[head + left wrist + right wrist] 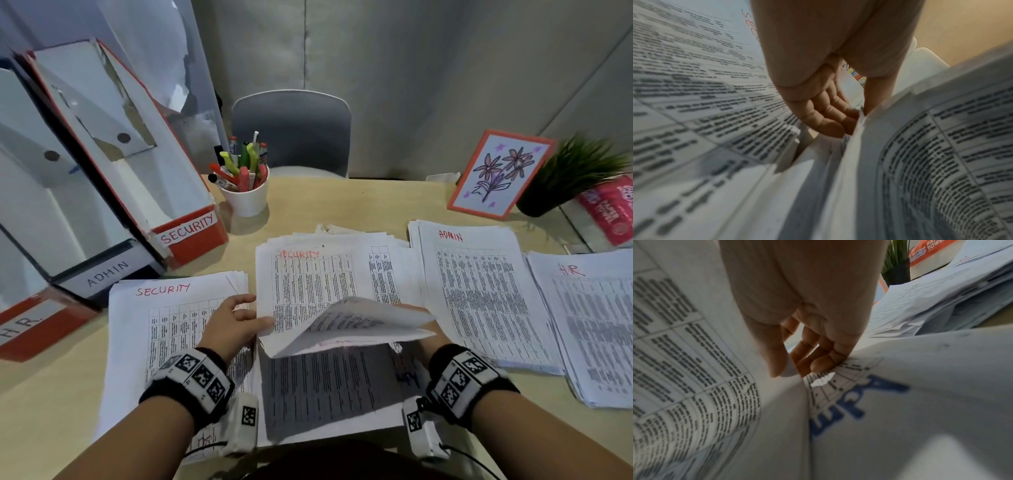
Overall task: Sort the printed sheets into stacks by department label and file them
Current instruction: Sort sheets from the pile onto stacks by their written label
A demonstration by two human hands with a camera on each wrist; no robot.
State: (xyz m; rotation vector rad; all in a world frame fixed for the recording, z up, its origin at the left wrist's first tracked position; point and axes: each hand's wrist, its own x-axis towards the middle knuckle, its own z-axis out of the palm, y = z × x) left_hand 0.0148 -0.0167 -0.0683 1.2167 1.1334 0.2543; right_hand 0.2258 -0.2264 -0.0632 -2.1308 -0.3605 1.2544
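A curled bundle of printed sheets [346, 329] is raised off the middle pile [308, 274], whose top page reads SECURITY. My left hand [253, 317] pinches the bundle's left edge between thumb and fingers [830, 128]. My right hand [793, 369] pinches its right edge; the paper hides that hand in the head view. Under the bundle lies a page with blue lettering [859, 402]. Sorted stacks lie flat: SECURITY [164, 325] on the left, ADMIN [479, 291] and HR [596, 325] on the right. File boxes marked SECURITY [188, 229], ADMIN [106, 270] and HR [27, 325] stand far left.
A white cup of pens [246, 195] stands behind the middle pile. At the back right are a framed flower drawing [500, 174], a potted plant [561, 174] and a red paper-towel pack [613, 209]. A grey chair [291, 133] faces the desk's far edge.
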